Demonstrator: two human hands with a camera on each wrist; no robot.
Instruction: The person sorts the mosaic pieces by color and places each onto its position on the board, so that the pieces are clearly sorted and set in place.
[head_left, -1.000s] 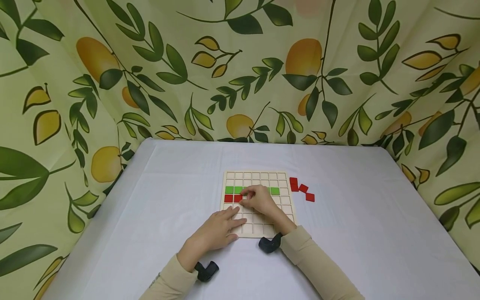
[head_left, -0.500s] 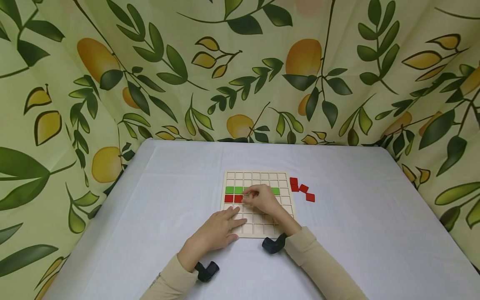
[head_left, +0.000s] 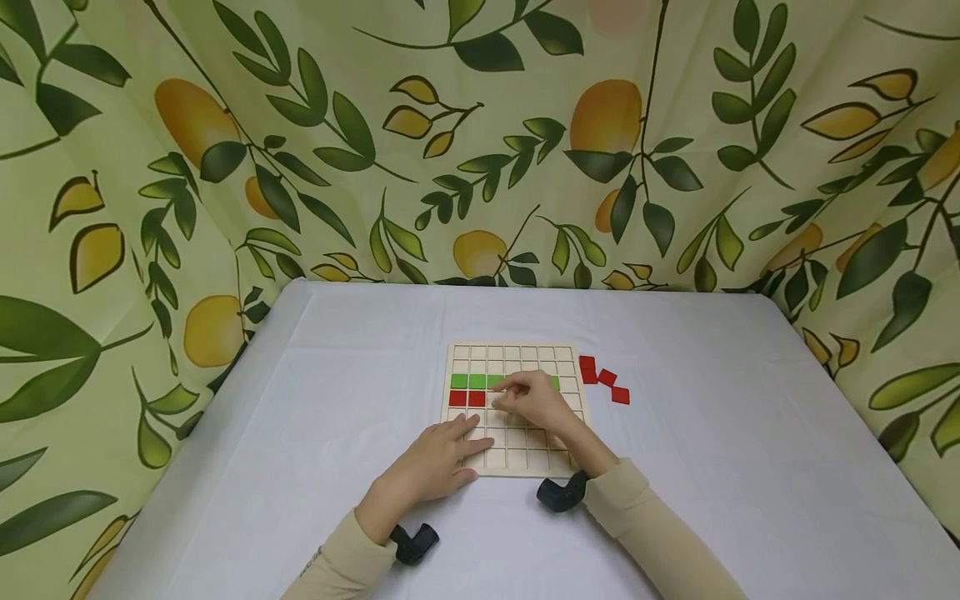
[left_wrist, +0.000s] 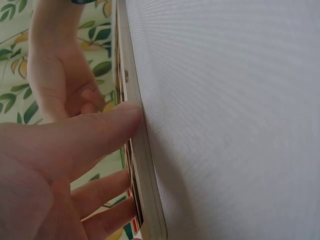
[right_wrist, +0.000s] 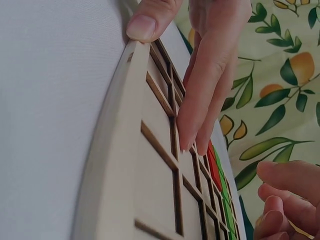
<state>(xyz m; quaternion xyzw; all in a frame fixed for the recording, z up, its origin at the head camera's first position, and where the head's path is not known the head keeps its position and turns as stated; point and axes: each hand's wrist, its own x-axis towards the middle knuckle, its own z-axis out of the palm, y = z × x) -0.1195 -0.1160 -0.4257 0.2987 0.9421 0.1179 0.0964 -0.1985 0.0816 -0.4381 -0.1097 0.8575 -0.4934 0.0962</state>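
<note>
A pale wooden grid board (head_left: 517, 459) lies on the table. Across it runs a row of green tiles (head_left: 477, 382), partly covered by my right hand. Two red tiles (head_left: 467, 398) sit side by side in the row below, at the left end. My left hand (head_left: 431, 461) rests on the board's lower left with fingers spread; its thumb (right_wrist: 145, 25) touches the front edge. Over the grid, just right of the red tiles, hovers my right hand (head_left: 536, 402), thumb and forefinger apart and the other fingers loosely curled. No tile shows between them.
Several loose red tiles (head_left: 620, 395) lie beside the board's upper right side. A white cloth (head_left: 360, 358) covers the table. Behind it hangs a curtain (head_left: 300, 208) printed with leaves and fruit. Black camera mounts (head_left: 562, 493) sit at both wrists.
My right hand has drawn slightly right, away from the second red tile, uncovering more of the green row's left part. My left hand has stayed put on the board.
</note>
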